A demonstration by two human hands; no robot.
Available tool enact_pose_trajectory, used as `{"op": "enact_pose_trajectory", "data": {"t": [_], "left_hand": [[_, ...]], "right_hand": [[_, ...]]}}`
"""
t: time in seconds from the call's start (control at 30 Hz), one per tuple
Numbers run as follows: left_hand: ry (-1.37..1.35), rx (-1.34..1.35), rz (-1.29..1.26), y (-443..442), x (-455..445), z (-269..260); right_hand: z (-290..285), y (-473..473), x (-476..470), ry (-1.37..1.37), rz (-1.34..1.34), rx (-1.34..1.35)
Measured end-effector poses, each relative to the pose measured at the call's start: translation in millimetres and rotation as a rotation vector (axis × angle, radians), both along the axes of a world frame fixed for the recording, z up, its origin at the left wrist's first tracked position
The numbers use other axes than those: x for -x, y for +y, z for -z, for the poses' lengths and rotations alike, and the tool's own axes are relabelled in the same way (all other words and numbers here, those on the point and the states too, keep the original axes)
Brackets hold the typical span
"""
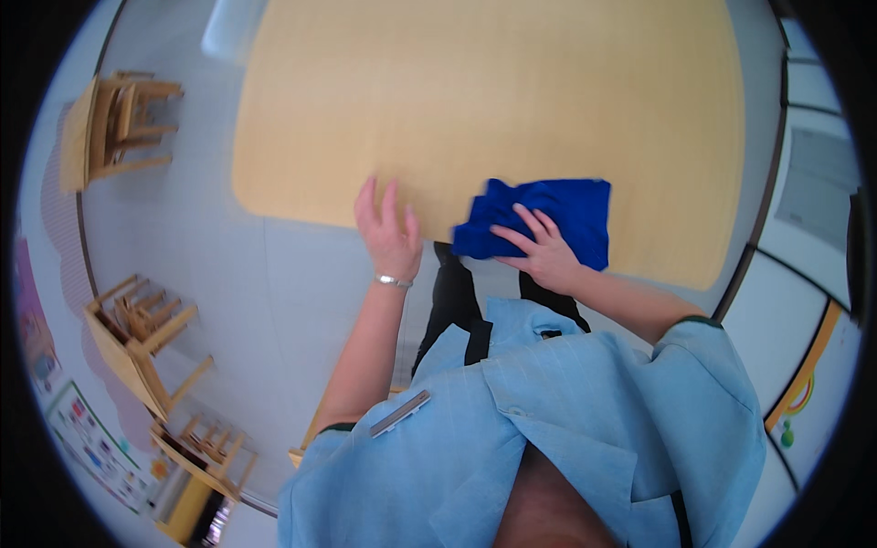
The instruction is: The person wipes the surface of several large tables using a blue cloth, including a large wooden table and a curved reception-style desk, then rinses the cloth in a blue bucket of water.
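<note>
A dark blue cloth (582, 205) lies rumpled and partly folded at the near edge of a light wooden table (438, 89). My right hand (545, 253) rests on top of it with fingers spread, pressing rather than gripping as far as I can see. The cloth's left corner reaches over the table edge. To the left of the cloth, my left hand (390, 229) hovers at the same edge, fingers apart and holding nothing. A silver wristwatch or bracelet (394, 281) circles my left wrist.
Small wooden tables (127, 356) with wooden chairs (147, 109) line the left wall. A pale translucent object (233, 31) stands beyond the table's far left edge. White cabinets or wall panels (774, 294) run along the right. Part of a wooden piece of furniture (312, 425) shows behind my left arm.
</note>
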State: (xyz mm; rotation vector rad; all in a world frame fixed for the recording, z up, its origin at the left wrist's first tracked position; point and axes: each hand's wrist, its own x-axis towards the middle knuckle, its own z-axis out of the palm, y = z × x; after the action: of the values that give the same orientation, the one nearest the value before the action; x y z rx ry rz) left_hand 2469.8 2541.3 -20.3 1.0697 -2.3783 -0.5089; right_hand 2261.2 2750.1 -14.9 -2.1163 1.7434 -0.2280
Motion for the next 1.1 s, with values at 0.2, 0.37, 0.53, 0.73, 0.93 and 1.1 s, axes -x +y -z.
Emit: {"op": "enact_pose_trajectory", "data": {"t": [0.2, 0.37, 0.53, 0.73, 0.93, 1.1], "left_hand": [[-0.038, -0.057, -0.439, 5, -129, 18], [-0.063, -0.111, -0.507, 10, -142, 22], [-0.076, -0.157, -0.529, 27, -139, 24], [-0.043, -0.075, -0.391, 5, -130, 17], [0.043, -0.029, -0.141, -18, -73, -14], [0.036, -0.115, 0.201, -32, -45, -72]], "right_hand": [[32, -203, -117, -0.15, -0.188, 0.324], [39, -359, -202, -0.092, -0.184, 0.345], [46, -357, -186, -0.208, -0.076, 0.379], [29, -259, -115, -0.135, 0.273, 0.444], [-5, -75, -43, 0.108, 0.677, 0.287], [-46, 44, -54, 0.348, 1.181, 0.272]]}}
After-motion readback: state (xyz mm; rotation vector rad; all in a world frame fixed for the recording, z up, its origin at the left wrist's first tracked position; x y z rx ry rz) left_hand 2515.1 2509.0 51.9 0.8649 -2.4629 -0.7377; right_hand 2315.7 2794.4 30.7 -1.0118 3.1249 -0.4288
